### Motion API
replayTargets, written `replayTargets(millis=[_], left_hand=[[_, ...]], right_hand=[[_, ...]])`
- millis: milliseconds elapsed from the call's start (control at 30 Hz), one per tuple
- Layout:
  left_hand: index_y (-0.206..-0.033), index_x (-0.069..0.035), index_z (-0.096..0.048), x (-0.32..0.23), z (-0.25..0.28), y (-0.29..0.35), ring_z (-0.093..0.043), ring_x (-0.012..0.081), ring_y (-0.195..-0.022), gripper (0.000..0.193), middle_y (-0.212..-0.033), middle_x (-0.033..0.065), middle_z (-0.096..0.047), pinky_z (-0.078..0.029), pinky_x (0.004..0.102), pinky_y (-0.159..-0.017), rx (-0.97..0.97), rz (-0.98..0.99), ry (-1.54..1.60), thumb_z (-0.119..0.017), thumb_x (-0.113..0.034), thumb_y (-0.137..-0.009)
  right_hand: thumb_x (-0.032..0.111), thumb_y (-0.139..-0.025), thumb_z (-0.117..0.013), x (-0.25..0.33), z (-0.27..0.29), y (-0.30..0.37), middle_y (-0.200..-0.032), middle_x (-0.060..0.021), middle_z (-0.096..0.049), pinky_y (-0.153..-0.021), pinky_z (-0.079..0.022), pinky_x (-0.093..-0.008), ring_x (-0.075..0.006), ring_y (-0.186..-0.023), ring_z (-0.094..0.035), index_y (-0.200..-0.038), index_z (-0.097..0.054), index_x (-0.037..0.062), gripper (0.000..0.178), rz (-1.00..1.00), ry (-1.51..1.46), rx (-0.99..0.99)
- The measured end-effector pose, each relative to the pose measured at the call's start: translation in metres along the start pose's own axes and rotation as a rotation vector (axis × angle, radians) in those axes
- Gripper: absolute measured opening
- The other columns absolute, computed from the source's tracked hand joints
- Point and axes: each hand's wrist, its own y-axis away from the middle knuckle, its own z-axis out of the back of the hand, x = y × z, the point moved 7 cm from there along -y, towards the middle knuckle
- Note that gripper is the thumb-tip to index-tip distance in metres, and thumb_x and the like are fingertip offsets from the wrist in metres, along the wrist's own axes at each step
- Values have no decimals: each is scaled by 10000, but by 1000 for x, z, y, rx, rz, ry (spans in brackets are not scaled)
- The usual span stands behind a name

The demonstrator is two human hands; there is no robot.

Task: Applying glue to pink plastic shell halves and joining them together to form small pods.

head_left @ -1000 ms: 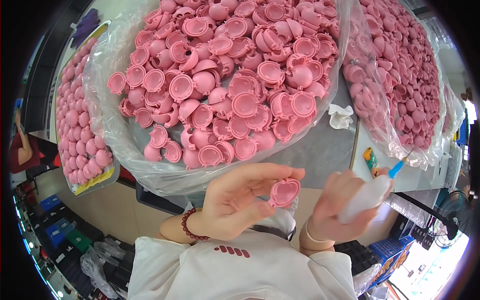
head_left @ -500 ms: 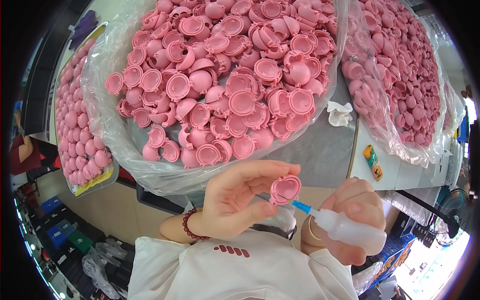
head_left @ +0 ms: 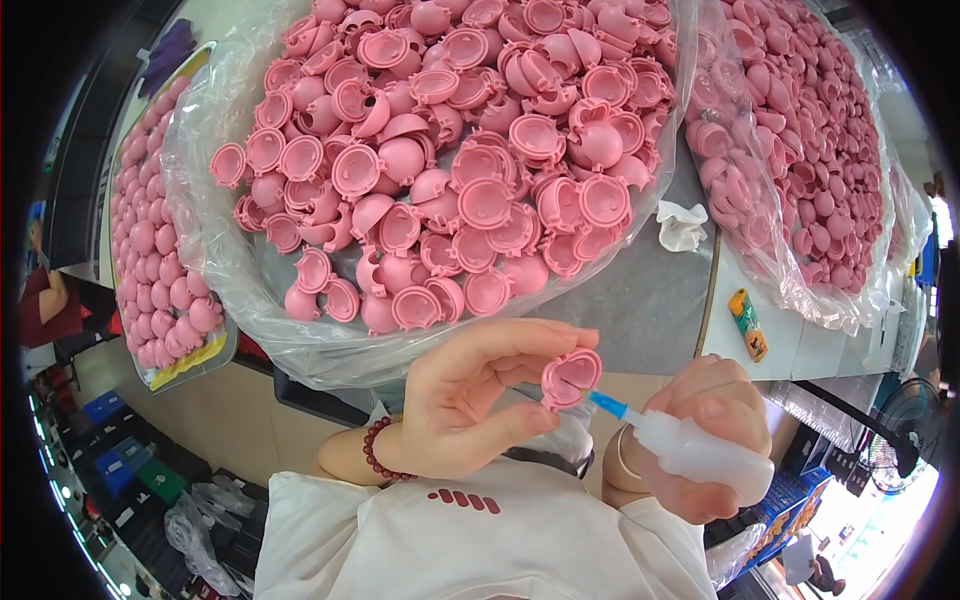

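My left hand (head_left: 478,395) pinches a small pink plastic half-shell (head_left: 571,380) between thumb and fingers, its hollow side facing up and toward me. In my right hand (head_left: 712,425) lies a translucent white squeeze bottle (head_left: 700,455), fingers wrapped round it. The bottle's blue needle tip (head_left: 608,404) points left at the shell, and the thin needle reaches its hollow. Whether any liquid comes out is too small to tell. Just beyond my hands, many similar pink half-shells (head_left: 485,203) fill a clear plastic bag (head_left: 290,345).
At the right lies another bag of pink shells (head_left: 800,150). A tray (head_left: 200,372) of closed pink balls stands at the left. A crumpled white tissue (head_left: 681,226) and a green-and-orange lighter-like item (head_left: 747,325) rest on the table. A black fan (head_left: 895,440) is at the right.
The bottle's tip has shifted very slightly right and down, and the bottle is tilted a little differently. The shell stays nearly where it was in my left hand.
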Motion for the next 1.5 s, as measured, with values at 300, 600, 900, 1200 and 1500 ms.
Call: replayTargets(millis=[300,600,900,1200,1500], left_hand=[[-1118,73,-418,-1,0,0,-486,263,-1055,417,-1144,226,-443,-425,357,-873,57,-44,74,-587,37,-738],[-1027,42,-480,-15,5,2,-549,251,-913,430,-1021,251,-512,-462,314,-757,22,-165,-356,-697,-42,-665],[-1027,24,-462,-21,2,2,-583,294,-871,432,-1053,272,-510,-487,318,-706,78,-283,-488,-688,-14,-661],[-1067,-29,-401,1,2,-3,-589,296,-866,413,-1087,284,-479,-516,371,-723,41,157,398,-638,-52,-730],[-1106,-1,-392,8,0,-3,-526,252,-951,440,-1101,228,-480,-452,342,-787,93,152,484,-629,-56,-738]], right_hand=[[519,-820,-390,1,1,1,-515,-49,-419,-344,-211,-236,-124,-425,-371,-904,-545,-81,626,-11,56,33],[528,-823,-376,2,-5,1,-553,-56,-434,-345,-214,-233,-128,-432,-381,-916,-541,-84,640,-30,74,44],[365,-819,-416,2,29,7,-772,-110,-496,-536,-302,-253,-183,-674,-444,-1082,-451,-50,492,6,-163,-113],[146,-736,-645,-10,231,28,-949,-132,-581,-642,-405,-250,-170,-776,-573,-1071,-431,-21,431,-383,1040,-708],[128,-718,-665,-34,290,56,-923,-111,-578,-668,-410,-260,-148,-786,-550,-1072,-418,-19,457,-417,1071,-644]])
